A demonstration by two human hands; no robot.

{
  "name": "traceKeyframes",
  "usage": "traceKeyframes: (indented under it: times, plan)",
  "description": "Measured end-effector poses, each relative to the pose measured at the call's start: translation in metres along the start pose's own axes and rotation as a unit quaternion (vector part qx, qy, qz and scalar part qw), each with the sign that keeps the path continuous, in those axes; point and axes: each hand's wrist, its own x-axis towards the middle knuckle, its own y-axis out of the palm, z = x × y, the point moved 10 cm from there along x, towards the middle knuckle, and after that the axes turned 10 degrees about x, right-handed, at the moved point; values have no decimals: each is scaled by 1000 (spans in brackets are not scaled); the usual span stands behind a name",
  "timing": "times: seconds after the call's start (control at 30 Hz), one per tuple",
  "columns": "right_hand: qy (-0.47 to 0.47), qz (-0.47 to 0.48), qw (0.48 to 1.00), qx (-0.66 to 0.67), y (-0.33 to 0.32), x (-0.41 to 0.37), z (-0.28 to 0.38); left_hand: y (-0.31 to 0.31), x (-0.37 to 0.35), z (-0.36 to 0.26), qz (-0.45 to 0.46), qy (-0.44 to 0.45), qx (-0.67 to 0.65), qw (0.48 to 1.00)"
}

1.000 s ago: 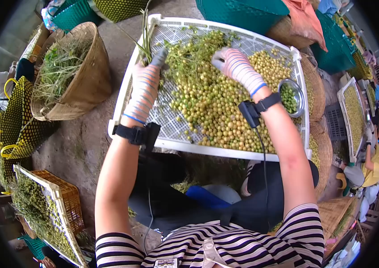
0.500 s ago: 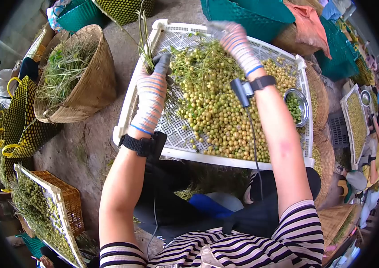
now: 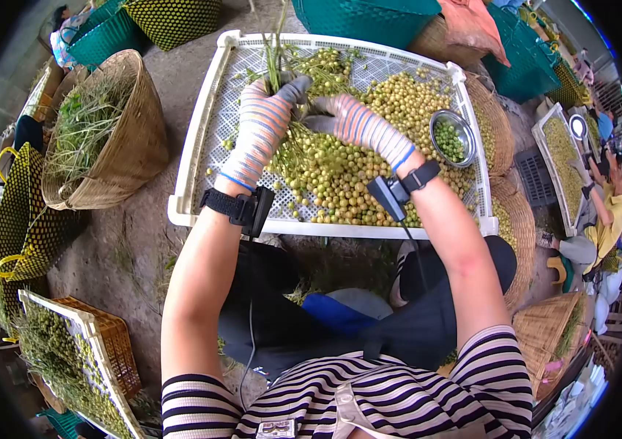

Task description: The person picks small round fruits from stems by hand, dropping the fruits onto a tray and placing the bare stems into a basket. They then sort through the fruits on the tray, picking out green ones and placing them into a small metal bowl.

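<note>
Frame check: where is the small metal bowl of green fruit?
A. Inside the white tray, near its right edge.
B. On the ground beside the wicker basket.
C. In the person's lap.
A: the metal bowl rests inside the white tray near its right edge, to the right of the right hand; the left hand grips a bunch of stems.

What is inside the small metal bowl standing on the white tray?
Small green berries lie in the metal bowl on the white tray. They cover its bottom, so anything beneath them cannot be seen.
</note>
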Motion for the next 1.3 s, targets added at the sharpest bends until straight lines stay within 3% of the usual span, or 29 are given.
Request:
traceKeyframes:
  times: [0.07,0.13,0.23,0.27,0.3,0.37,0.43,0.53,0.63,0.83,0.9,0.93,0.97,1.03,1.1,1.23,1.3]
  plan:
    - [31,-1,999,15,12,-10,-21,-13,1,-6,-21,7,-20,1000]
    - [23,-100,994,-45,2,-19,-47,-28,5,-8,-32,31,-62,997]
    - [28,-94,990,-102,4,-17,-45,-32,3,3,-37,20,-70,997]
    - [41,-88,989,-110,5,-14,-44,-29,-5,12,-50,-54,-20,997]
    - [40,-88,989,-111,6,-11,-37,-17,-3,23,3,-37,0,999]
    - [-37,-51,997,-33,17,-6,-15,8,-10,50,50,-79,-37,995]
    - [-53,-59,996,-38,20,0,-26,10,-11,58,40,-105,-42,993]
    - [70,-88,979,-168,8,5,-85,21,-9,61,73,-146,-76,984]
    - [9,-112,976,-185,1,-10,-51,25,0,66,48,-115,-110,986]
    - [124,-68,959,-247,-15,0,-74,28,7,60,26,-94,-120,988]
    - [46,-74,978,-188,-13,9,-84,27,8,63,19,-105,-131,986]
    - [-78,-114,973,-187,-15,9,-75,27,10,65,17,-106,-129,986]
    - [-78,-113,973,-185,-18,5,-61,26,11,70,9,-103,-127,986]
    - [125,-39,947,-293,-24,-4,-48,26,13,73,-1,-100,-125,987]
    - [149,-20,923,-354,-23,-4,-56,32,12,68,13,-78,-109,991]
    - [40,-112,897,-426,-24,-7,-45,32,15,76,0,-95,-95,991]
    - [-67,-185,870,-452,-24,-14,-20,30,15,68,-5,-92,-91,992]
